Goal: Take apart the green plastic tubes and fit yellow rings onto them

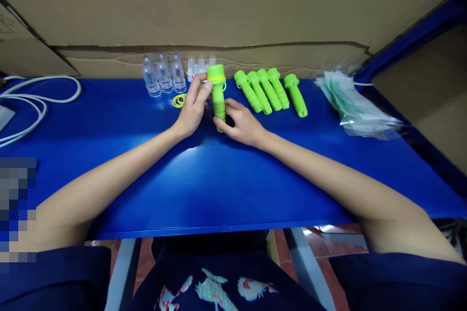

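Observation:
A green plastic torch body (pixel 219 94) stands upright on the blue table (pixel 109 155), with a yellow ring round its threaded top. My right hand (pixel 242 123) is wrapped round its lower part. My left hand (pixel 193 106) pinches at the yellow ring near the top with thumb and fingertips. Loose yellow rings (pixel 179 100) lie on the table just left of my left hand.
Several green torch bodies (pixel 270 91) lie in a row to the right. Clear plastic caps (pixel 164 77) stand at the back. Plastic bags (pixel 355 106) lie at the far right, white cables (pixel 32 101) at the far left. Cardboard lines the wall behind.

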Available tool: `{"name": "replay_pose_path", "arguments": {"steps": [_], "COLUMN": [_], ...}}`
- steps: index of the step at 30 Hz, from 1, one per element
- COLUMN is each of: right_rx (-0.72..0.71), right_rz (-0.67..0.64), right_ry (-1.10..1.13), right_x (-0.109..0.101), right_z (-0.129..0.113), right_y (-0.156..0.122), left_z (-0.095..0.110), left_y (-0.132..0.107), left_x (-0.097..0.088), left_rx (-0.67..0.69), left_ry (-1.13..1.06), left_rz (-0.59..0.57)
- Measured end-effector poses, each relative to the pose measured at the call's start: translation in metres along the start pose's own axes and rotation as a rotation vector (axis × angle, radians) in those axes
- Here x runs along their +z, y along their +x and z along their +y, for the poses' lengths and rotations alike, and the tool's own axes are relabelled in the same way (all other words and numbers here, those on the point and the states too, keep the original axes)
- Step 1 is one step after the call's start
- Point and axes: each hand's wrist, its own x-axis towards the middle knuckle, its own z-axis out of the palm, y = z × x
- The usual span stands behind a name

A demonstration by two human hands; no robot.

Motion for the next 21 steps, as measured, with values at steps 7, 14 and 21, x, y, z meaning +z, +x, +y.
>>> {"name": "replay_pose_path", "arguments": {"steps": [7, 14, 21], "right_rx": [0.005, -0.009, -0.032], "right_rz": [0.014, 0.013, 0.020], "right_ry": [0.002, -0.010, 0.005], "right_x": [0.0014, 0.0017, 0.0010], "right_z": [0.0004, 0.0027, 0.0010], "right_y": [0.0009, 0.0001, -0.0001], "left_z": [-0.0009, -0.0083, -0.0047], "left_y": [-0.0005, 0.0017, 0.0028], "left_x": [0.0016, 0.0002, -0.0020], "left_rx": [-0.069, -0.133, -0.136], "left_ry": [-0.057, -0.089, -0.087], "left_rz": [0.004, 0.035, 0.001]}}
